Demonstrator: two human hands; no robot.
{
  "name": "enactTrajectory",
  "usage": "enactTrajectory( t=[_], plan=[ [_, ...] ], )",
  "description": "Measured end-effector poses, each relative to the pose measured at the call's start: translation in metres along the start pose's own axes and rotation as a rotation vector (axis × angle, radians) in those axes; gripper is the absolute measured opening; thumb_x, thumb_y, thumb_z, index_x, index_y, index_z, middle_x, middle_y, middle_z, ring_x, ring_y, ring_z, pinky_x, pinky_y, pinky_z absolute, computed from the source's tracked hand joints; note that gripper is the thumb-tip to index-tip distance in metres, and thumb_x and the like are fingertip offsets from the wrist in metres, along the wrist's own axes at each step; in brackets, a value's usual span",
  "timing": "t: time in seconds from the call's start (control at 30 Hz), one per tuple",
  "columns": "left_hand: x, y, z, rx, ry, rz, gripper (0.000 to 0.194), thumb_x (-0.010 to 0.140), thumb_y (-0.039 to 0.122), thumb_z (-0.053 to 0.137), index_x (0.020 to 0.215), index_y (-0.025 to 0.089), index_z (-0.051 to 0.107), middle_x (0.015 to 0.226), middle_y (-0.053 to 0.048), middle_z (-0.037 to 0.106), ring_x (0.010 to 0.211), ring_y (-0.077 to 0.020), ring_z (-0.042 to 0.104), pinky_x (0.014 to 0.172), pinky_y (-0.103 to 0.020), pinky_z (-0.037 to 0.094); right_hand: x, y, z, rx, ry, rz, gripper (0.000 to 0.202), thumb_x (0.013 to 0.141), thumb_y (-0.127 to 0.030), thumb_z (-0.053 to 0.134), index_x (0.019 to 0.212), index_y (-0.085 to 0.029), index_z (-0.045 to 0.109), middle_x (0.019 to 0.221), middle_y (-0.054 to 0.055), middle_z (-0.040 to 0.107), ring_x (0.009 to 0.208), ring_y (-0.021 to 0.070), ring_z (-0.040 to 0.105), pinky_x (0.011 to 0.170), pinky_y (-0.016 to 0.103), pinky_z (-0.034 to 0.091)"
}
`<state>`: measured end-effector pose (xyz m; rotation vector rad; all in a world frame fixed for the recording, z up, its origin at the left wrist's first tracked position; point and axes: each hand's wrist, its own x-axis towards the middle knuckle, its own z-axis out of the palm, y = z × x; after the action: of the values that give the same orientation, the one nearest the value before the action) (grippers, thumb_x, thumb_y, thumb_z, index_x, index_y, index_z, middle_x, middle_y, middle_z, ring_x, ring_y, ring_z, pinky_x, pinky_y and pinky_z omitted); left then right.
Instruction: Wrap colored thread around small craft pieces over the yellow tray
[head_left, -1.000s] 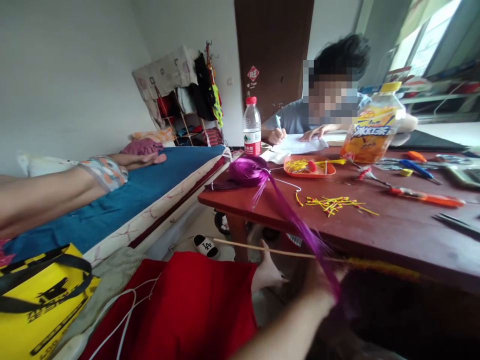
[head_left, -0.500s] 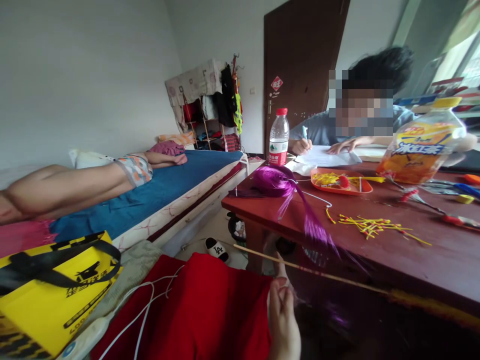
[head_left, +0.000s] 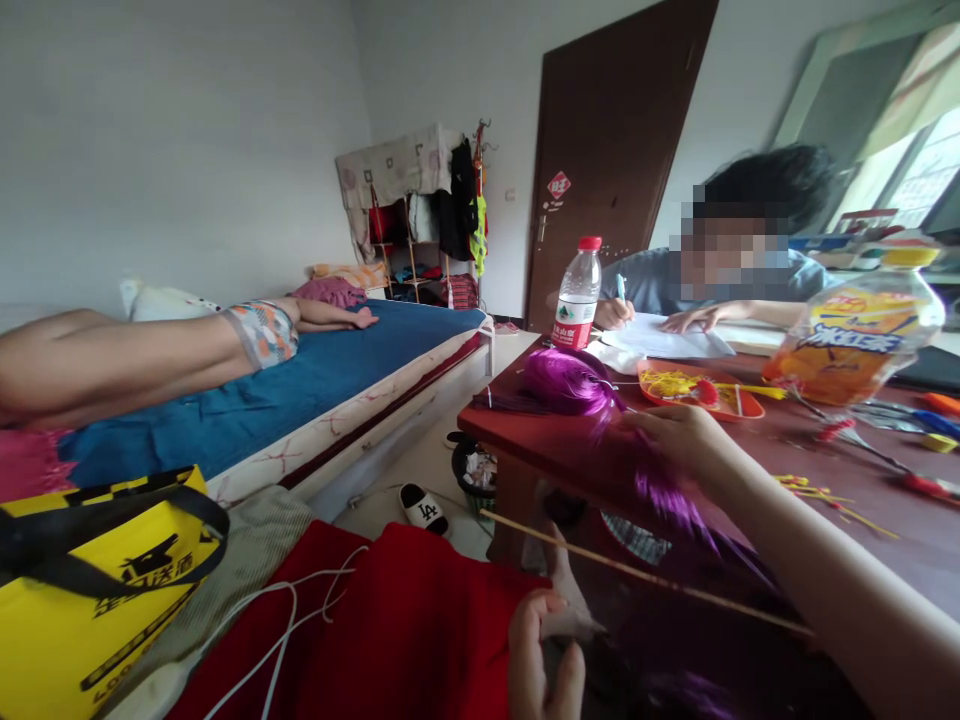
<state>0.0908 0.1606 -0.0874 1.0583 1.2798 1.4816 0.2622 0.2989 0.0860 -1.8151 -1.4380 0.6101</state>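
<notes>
My right hand reaches across the table's near edge, its fingers closed on the purple thread bundle near where it narrows. Loose purple strands hang below this hand over the edge. Low in the middle, my left hand is beside the red cloth, its fingers bent but apart, with nothing seen between them. A thin stick slants above the left hand, and its right end passes behind my right forearm. What supports the stick is hidden.
On the red-brown table are an orange tray, yellow stems, a water bottle and a drink bottle. A person writes opposite. Another lies on the bed. A yellow bag stands left.
My right hand has come into view from the right and taken hold of the purple thread. My left hand has shifted slightly down and left. The view has moved a little.
</notes>
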Motion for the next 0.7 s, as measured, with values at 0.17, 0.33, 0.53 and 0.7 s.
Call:
enactTrajectory(
  t=[0.17,0.33,0.53,0.7],
  plan=[
    [0.002,0.007,-0.003,-0.02,-0.026,-0.04,0.025,0.067,0.032,0.061,0.089,0.021,0.06,0.099,-0.008,0.062,0.102,-0.026,0.053,0.09,-0.032,0.04,0.004,-0.005,0.007,0.043,-0.052,0.124,0.028,0.089,-0.035,0.046,0.094,-0.012,0.06,0.089,0.001,0.062,0.075,0.0154,0.061,0.063,0.029,0.05],
    [0.002,0.011,-0.004,-0.015,-0.023,-0.053,0.021,0.067,0.035,0.061,0.083,0.022,0.061,0.1,-0.008,0.062,0.102,-0.0261,0.053,0.089,-0.032,0.04,0.004,-0.008,0.008,0.113,-0.071,0.163,0.025,0.087,-0.033,0.051,0.1,-0.012,0.059,0.098,0.003,0.061,0.08,0.0169,0.061,0.066,0.031,0.051],
    [0.002,0.02,-0.008,0.037,-0.109,-0.019,0.016,0.071,0.032,0.057,0.082,0.021,0.059,0.092,-0.007,0.062,0.093,-0.0243,0.055,0.086,-0.032,0.04,0.004,0.003,0.001,0.143,-0.052,0.174,0.022,0.087,-0.031,0.051,0.095,-0.012,0.06,0.091,0.002,0.062,0.075,0.0144,0.061,0.063,0.029,0.051],
    [0.025,0.083,0.001,0.245,-0.316,0.198,0.012,0.08,0.02,0.046,0.083,0.021,0.058,0.086,-0.007,0.061,0.08,-0.0207,0.055,0.075,-0.03,0.042,0.012,0.014,-0.013,0.158,-0.112,0.168,0.019,0.088,-0.028,0.05,0.089,-0.012,0.06,0.083,0.0,0.061,0.064,0.0099,0.059,0.054,0.023,0.048]
  ],
)
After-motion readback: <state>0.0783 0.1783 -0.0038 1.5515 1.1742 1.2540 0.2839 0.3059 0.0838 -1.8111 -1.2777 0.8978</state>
